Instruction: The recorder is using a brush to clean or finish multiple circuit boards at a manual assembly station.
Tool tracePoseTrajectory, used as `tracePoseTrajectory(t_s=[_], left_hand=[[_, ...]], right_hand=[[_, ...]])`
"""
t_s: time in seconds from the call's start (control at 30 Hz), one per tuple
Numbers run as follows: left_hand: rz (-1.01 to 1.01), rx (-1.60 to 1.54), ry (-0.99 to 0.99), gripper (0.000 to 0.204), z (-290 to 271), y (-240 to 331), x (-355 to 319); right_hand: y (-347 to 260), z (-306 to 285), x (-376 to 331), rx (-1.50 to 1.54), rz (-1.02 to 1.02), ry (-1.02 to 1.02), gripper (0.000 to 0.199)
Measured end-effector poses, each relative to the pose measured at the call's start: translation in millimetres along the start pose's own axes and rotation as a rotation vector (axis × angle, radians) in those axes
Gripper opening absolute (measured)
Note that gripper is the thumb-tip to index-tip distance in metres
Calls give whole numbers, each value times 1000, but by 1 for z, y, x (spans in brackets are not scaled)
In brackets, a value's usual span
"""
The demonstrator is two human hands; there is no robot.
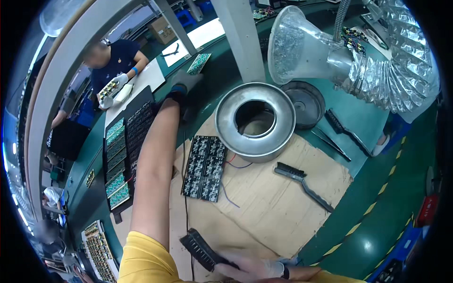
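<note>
My left hand [187, 81], gloved and a little blurred, reaches out over the green belt with the arm stretched forward. Its fingers are closed on the near end of a green circuit board [199, 64]. Low in the picture my right hand [252, 267], in a pale glove, grips the handle of a black brush [202, 247], bristle head pointing left. Between the hands a black panel of circuit boards [204, 168] lies on the cardboard [264, 207]. Beside it stands a round metal pot [222, 113] with a wide ring-shaped top.
A second brush [304, 185] rests on the cardboard, a third [348, 131] on the green mat near tweezers [331, 144]. Behind the pot is a dark round dish [303, 104]. A foil duct hood [306, 47] overhangs the right. A black tray [133, 162] holds green boards. A co-worker [115, 63] sits across.
</note>
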State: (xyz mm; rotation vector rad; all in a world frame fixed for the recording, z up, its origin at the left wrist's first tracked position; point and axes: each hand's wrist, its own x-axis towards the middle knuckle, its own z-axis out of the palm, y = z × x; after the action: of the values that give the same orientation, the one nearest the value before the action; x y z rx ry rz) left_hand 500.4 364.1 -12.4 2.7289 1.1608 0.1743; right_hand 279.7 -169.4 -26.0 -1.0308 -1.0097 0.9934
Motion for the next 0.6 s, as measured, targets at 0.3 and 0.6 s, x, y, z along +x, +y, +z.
tracePoseTrajectory(t_s=[0.3,0.6], left_hand=[[36,-104,11,71,-45,-6,-40],[109,-433,186,62,-194,-17,-367]], right_hand=[[0,-4,-10,-33,92,32,30],[15,11,-7,232,159,-2,33]])
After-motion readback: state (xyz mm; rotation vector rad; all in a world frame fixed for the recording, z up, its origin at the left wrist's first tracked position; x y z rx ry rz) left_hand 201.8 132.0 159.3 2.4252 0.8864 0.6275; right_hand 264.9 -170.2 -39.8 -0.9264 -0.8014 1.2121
